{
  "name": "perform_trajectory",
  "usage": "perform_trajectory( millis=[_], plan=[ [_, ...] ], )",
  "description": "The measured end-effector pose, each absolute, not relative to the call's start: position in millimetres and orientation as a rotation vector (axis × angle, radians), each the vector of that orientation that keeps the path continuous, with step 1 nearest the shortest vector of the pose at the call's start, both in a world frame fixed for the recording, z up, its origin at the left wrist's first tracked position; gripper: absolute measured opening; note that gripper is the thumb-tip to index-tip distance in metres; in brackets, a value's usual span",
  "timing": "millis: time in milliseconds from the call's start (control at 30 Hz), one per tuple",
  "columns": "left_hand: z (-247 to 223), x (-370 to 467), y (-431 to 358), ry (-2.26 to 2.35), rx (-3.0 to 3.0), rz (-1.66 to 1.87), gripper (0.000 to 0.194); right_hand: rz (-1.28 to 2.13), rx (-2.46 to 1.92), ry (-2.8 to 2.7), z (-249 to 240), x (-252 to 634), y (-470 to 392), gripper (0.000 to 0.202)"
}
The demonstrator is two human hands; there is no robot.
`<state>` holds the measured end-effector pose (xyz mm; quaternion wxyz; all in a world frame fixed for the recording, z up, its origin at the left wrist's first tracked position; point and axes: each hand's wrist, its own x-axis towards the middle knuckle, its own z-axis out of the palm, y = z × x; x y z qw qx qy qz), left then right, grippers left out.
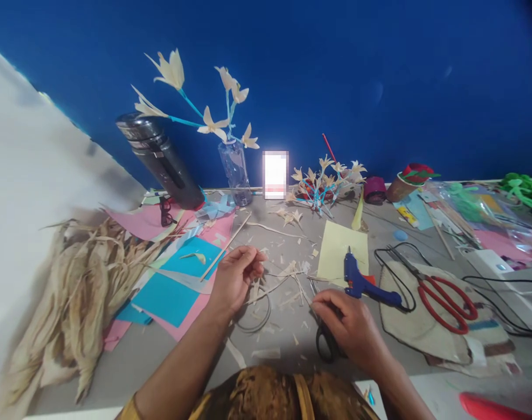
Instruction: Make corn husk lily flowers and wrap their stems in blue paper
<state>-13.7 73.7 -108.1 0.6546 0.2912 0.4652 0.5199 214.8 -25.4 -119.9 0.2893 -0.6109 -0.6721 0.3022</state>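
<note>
My left hand is raised over the middle of the table, thumb and fingers pinched together; what lies between them, if anything, is too small to make out. Below it are thin pale dried-husk strips and a loop of grey cord. My right hand is closed at the middle of a pair of black-handled scissors, whose blades point away from me and are partly hidden. Just beyond that hand, a blue glue gun rests partly on a yellow paper sheet.
Dried husks and blue paper lie left. Husk flowers stand in a clear bottle beside a black flask; smaller flowers cluster at the back. Red-handled scissors lie on a cloth at right, among black cables.
</note>
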Motion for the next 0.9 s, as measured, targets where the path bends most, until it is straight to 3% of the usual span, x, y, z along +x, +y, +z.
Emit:
perform_trajectory(
  millis=[567,900],
  plan=[
    [-108,-16,74,1.110,0.704,1.214,0.026,0.645,-1.786,-1.729,-125,229,-51,0.028],
    [-30,-33,90,1.420,1.404,1.543,0.009,0.559,-1.645,-1.829,-129,218,-34,0.026]
  ],
)
